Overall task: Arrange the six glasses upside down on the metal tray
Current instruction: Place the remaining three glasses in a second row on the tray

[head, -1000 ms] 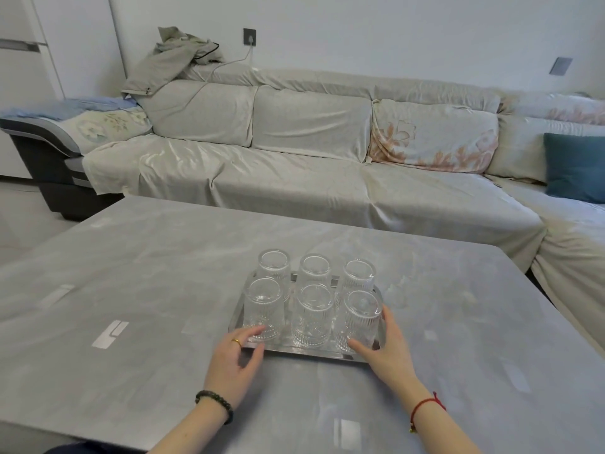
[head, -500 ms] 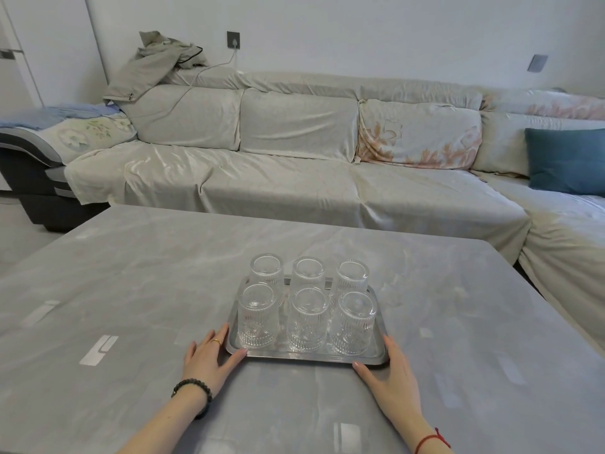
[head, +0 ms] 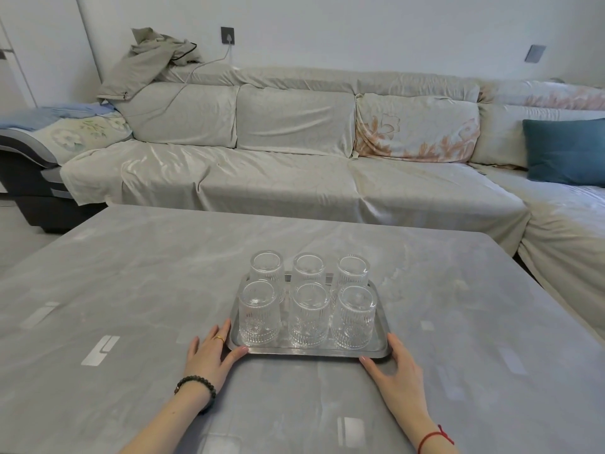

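I'm squaring up the loaded metal tray (head: 307, 351) on the tabletop (head: 131, 290).

Six ribbed glasses (head: 309, 314) are sitting upside down in two rows of three. My left hand (head: 209, 357) and right hand (head: 397, 371) are resting open against the near corners, gripping nothing. I judge arranging done; next, I'm only lifting away gently.

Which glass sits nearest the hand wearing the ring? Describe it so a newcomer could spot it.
On the grey table a metal tray holds six upside-down glasses in two rows of three. Take the row nearer the hands; the glass is at its left end, beside the left hand. It alone stands at the tray's near-left corner.
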Available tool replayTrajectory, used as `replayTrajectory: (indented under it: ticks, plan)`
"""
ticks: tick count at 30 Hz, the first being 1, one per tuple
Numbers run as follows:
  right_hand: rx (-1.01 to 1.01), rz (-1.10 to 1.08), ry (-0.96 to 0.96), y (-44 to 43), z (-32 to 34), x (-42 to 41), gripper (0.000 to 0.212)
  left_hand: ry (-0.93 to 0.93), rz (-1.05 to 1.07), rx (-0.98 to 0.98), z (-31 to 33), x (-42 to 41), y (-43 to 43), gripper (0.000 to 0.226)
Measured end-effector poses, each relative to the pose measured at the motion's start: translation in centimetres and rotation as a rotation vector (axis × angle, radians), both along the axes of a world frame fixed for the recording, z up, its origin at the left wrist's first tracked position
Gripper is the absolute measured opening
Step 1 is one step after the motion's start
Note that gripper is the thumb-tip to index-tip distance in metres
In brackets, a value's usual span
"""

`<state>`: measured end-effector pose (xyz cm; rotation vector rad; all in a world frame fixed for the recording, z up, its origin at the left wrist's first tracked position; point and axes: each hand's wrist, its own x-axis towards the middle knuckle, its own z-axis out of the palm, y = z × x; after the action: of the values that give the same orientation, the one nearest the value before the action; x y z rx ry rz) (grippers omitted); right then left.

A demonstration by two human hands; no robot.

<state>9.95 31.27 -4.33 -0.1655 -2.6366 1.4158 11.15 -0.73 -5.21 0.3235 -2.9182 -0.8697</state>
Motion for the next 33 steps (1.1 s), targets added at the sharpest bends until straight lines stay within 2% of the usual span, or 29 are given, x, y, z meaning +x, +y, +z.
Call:
replayTrajectory:
  ticks: [10,18,23,27,30,33]
  plan:
    - [0.029,-0.018,-0.012,-0.1,-0.2,0.2,0.069,-0.023,0.007,-0.070,0.0,-0.2,0.4,0.066]
    - [0.049,0.005,-0.012,-0.4,-0.2,0.4,0.068,-0.010,-0.001,-0.054,0.3,0.1,0.6,0.068]
    - [0.112,-0.007,0.053,-1.0,0.5,0.2,0.085,0.096,0.022,0.087,0.8,0.2,0.8,0.079]
    - [0.001,0.066,0.068,-2.1,1.8,-0.7,0.096,0.173,-0.016,0.183,2.1,-0.8,1.9,0.086]
    - [-0.056,0.093,0.040,-3.2,2.6,-1.8,0.100,0.208,0.055,0.292,3.2,-1.7,2.9,0.083]
    - [-0.058,0.081,0.029,-3.6,2.7,-2.6,0.099,0.193,0.106,0.319,3.8,-2.3,3.4,0.077]
